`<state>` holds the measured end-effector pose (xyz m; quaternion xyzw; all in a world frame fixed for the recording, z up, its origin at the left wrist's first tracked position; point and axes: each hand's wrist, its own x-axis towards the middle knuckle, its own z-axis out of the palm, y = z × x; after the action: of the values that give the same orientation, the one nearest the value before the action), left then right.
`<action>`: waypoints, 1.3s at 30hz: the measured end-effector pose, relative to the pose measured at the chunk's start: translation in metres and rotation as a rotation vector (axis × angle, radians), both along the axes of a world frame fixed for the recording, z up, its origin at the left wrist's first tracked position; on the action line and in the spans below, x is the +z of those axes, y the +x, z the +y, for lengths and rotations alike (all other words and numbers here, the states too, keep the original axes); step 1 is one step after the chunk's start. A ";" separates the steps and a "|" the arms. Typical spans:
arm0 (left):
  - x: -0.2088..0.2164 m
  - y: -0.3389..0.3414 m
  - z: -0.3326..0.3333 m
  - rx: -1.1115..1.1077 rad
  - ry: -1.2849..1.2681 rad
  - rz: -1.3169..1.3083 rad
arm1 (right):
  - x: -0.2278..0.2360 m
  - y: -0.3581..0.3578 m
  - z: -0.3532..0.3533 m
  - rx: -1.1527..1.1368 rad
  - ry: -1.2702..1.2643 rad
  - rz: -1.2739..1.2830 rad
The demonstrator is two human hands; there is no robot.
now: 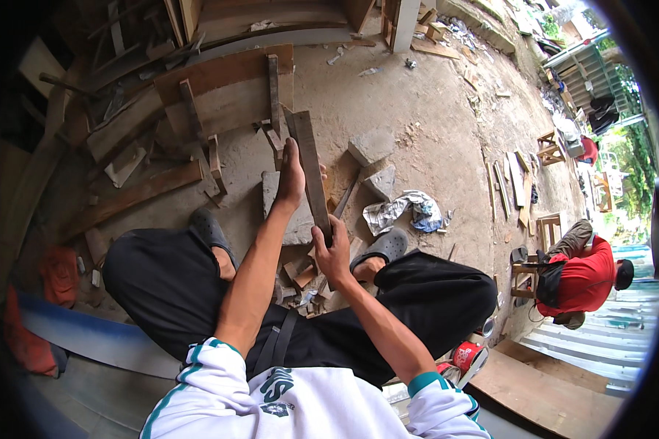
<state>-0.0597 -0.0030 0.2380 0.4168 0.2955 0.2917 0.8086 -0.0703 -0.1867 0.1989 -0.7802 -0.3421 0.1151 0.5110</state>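
White shirt [311, 406]: teal-trimmed sleeves, nearest my lens; both forearms reach forward from it.
Black trousers [436, 311]: knees spread wide on either side of the work.
Red tin [466, 356]: by the right thigh, near a plywood sheet [538, 388].
Right hand [333, 252]: fingers clenched round the near end of the wooden piece, thumb on its left side.
Wooden piece [315, 172]: long, narrow, brown; held between the knees, over the floor, far end pointing away and slightly left.
Left hand [291, 179]: further up, grasping it from the left; fingertips show past the right edge.
Dark strip [348, 193]: thin, just beside the right hand; I cannot tell if it is held.
Grey clogs [389, 245]: one on each foot, offcuts [300, 272] between.
Pale slab [297, 228]: flat on the ground, partly behind the hands.
Crumpled bag [406, 212]: silvery, beyond the right foot.
Concrete lump [371, 146]: further out.
Curved panel [231, 95]: slats across it, ahead left.
Co-worker [586, 278]: red top, bent over, well off to my right.
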 end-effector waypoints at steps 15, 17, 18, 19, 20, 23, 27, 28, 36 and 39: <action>0.017 0.047 -0.057 -0.075 0.228 -0.007 | 0.002 0.011 -0.032 -0.096 0.045 -0.120; 0.020 0.052 -0.064 -0.074 0.248 0.039 | 0.001 0.014 -0.036 -0.114 0.042 -0.130; 0.022 0.053 -0.067 -0.073 0.259 0.066 | 0.001 0.014 -0.036 -0.122 0.040 -0.132; 0.025 0.053 -0.071 -0.059 0.280 0.085 | 0.001 0.014 -0.036 -0.131 0.046 -0.119; 0.027 0.054 -0.074 -0.043 0.301 0.104 | 0.002 0.014 -0.037 -0.139 0.051 -0.105; 0.023 0.058 -0.077 0.012 0.388 0.154 | 0.004 0.016 -0.035 -0.142 0.065 -0.102; 0.016 0.059 -0.078 0.025 0.380 0.227 | 0.005 0.020 -0.036 -0.133 0.059 -0.106; 0.015 0.058 -0.078 0.035 0.384 0.245 | 0.006 0.020 -0.034 -0.131 0.054 -0.105; 0.016 0.056 -0.079 0.077 0.402 0.299 | 0.015 0.019 -0.029 -0.125 0.065 -0.105; 0.014 0.056 -0.079 0.085 0.419 0.310 | 0.013 0.019 -0.030 -0.129 0.052 -0.106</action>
<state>-0.0036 -0.0821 0.2518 0.6019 0.3662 0.3129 0.6370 -0.0510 -0.2164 0.2121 -0.7920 -0.3208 0.0315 0.5185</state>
